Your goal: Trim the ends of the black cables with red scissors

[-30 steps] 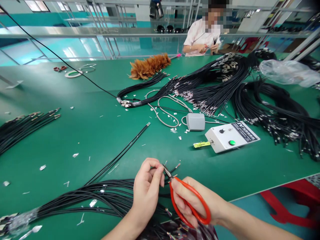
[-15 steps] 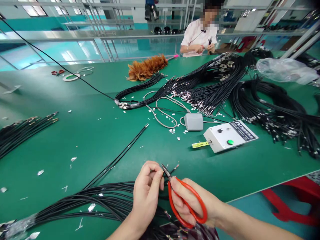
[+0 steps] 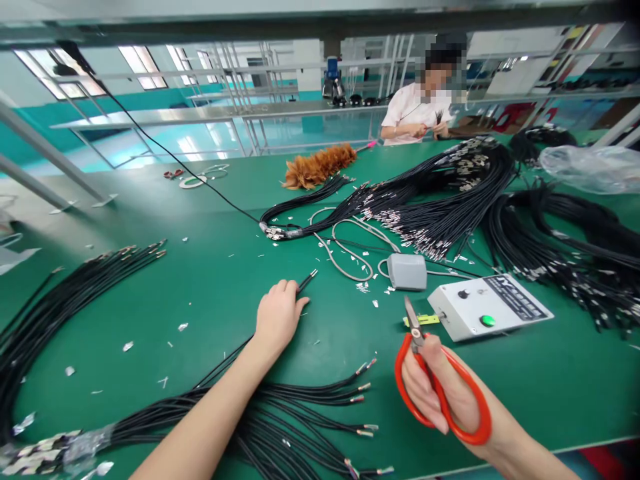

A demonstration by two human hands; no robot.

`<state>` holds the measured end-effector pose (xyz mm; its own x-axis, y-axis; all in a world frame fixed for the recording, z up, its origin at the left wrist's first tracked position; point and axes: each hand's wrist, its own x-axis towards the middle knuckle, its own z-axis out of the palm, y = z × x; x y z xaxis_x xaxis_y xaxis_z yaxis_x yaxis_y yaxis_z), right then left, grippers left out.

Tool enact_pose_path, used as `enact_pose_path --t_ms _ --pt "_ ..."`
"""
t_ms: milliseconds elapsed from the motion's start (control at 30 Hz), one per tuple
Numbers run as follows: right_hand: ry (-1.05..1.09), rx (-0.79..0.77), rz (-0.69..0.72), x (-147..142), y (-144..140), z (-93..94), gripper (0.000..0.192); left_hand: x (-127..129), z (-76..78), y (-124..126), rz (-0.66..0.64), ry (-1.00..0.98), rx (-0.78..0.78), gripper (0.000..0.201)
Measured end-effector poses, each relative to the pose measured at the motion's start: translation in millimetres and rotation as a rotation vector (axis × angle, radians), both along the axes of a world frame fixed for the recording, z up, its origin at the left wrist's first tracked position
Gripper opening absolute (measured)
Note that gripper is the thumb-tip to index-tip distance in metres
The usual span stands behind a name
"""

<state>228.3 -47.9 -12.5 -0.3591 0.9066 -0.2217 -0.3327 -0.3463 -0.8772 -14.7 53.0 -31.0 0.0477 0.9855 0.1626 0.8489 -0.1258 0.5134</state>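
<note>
My left hand point(image 3: 280, 313) is closed over black cables; their pale stripped tips point(image 3: 309, 279) poke out past my fingers. My right hand point(image 3: 445, 387) grips a pair of scissors with red handles point(image 3: 486, 421), its blades together and pointing up and away. Beneath my left forearm spreads a bundle of black cables point(image 3: 305, 395) with coloured wire ends fanned to the right. Clear wrap point(image 3: 97, 437) binds that bundle at the lower left. Just beyond the scissors stands a white control box point(image 3: 467, 320) with a green button and a yellow-green piece at its side.
A grey pedal-like block point(image 3: 407, 272) with a looped cord lies mid-table. Large piles of black cables point(image 3: 435, 200) stretch along the back and right. A brown feather duster point(image 3: 320, 167) lies near the far edge. A co-worker point(image 3: 407, 110) sits across. White scraps dot the green table.
My left hand has left the scissor blades and reached forward onto the cables lying on the table. My right hand has carried the scissors rightward, near the control box. The view has shifted.
</note>
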Motion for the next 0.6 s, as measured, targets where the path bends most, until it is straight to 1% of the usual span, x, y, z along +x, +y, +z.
enact_pose_path --t_ms 67,133,200,300,367,467,533,600 --pt "-0.033 -0.011 -0.007 1.2 2.2 -0.7 0.059 -6.7 -4.7 6.2 -0.004 0.044 -0.016 0.014" --pt "-0.100 -0.008 -0.040 0.4 7.9 -0.2 0.058 -5.7 -6.9 3.5 -0.036 0.059 -0.033 0.018" --pt "-0.209 0.017 -0.107 -2.2 16.5 1.4 0.054 0.8 -4.4 -7.4 -0.081 0.042 -0.052 0.016" --pt "-0.345 0.063 -0.215 -9.5 29.3 3.9 0.041 14.3 7.9 -34.2 -0.170 -0.034 -0.093 0.009" --pt "-0.307 0.081 -0.252 -16.8 34.0 4.3 0.034 22.1 19.4 -52.9 -0.253 -0.131 -0.096 0.013" --pt "-0.147 0.114 -0.250 -29.5 34.0 3.9 0.028 29.7 35.7 -73.3 -0.361 -0.339 -0.048 0.016" --pt "-0.055 0.129 -0.220 -36.5 31.1 4.4 0.027 32.1 43.1 -80.9 -0.380 -0.415 -0.029 0.016" --pt "0.015 0.104 -0.191 -40.6 27.9 5.9 0.027 33.5 47.2 -85.5 -0.377 -0.451 -0.019 0.014"
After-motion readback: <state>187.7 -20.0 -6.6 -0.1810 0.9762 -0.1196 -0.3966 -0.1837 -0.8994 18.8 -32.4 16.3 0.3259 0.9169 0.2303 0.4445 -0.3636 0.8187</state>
